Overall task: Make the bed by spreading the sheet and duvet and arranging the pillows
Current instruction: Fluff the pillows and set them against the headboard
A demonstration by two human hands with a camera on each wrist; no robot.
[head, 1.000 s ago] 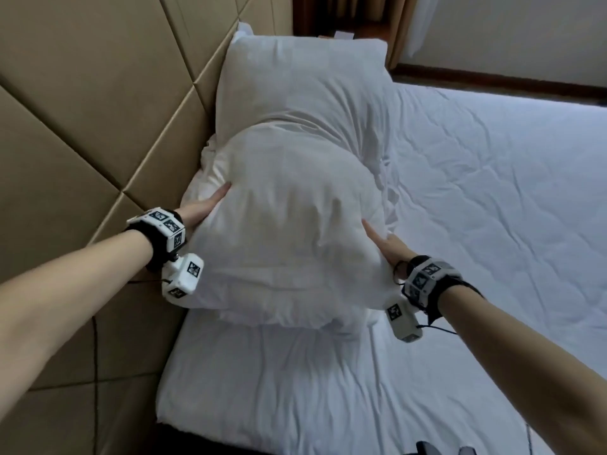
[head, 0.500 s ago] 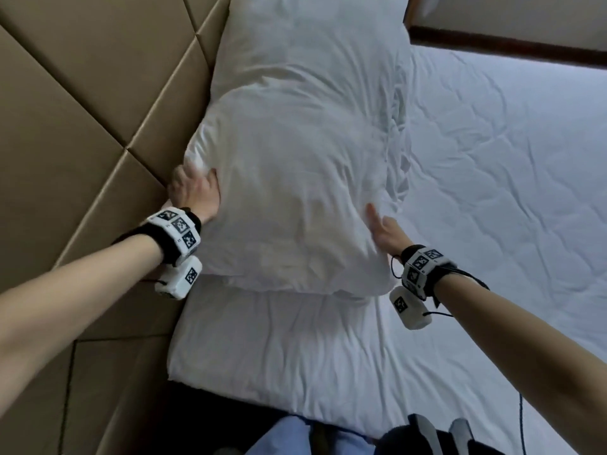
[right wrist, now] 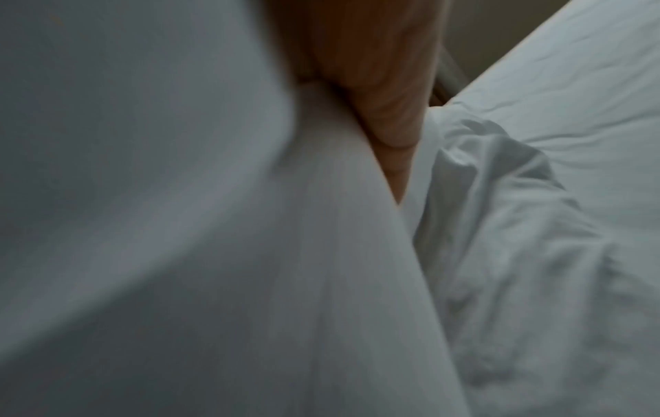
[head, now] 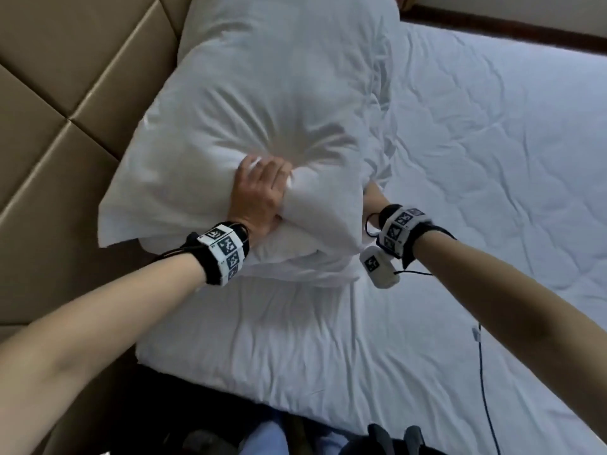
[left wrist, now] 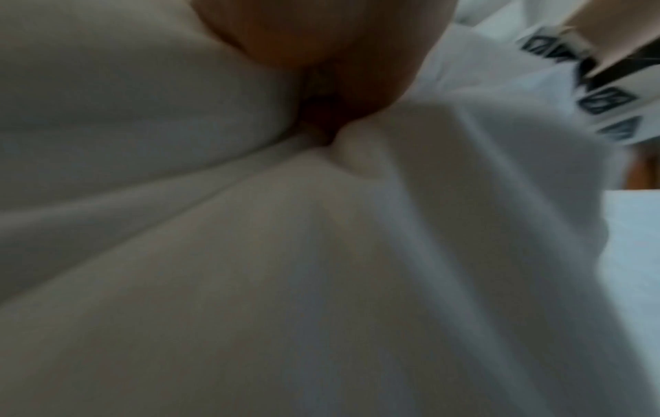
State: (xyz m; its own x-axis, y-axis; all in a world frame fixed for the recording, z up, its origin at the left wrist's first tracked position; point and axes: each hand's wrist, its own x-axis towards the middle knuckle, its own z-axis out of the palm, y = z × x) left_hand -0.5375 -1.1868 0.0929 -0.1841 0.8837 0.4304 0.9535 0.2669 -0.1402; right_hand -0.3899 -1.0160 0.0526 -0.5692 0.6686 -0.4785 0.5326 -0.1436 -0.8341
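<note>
**At the bedhead, hands on the top pillow**

At the centre of the head view, the left hand has its fingers curled into the near end of the top pillow, bunching the cover so that creases fan out above the knuckles. The left wrist view shows the same grip from close up: the hand dug into white cloth that folds around it.

The right hand lies just right of centre, against the pillow's right side, and the pillow hides most of it. In the right wrist view its fingers run straight along the cover, pressed flat between the pillow and a rumpled fold of white cloth.

The top pillow lies stacked on a second pillow, whose edge shows beneath the near end. Both lie on the white sheet in the upper middle of the frame, beside the tan padded headboard at the left. The sheet is wrinkled across the right half.
</note>
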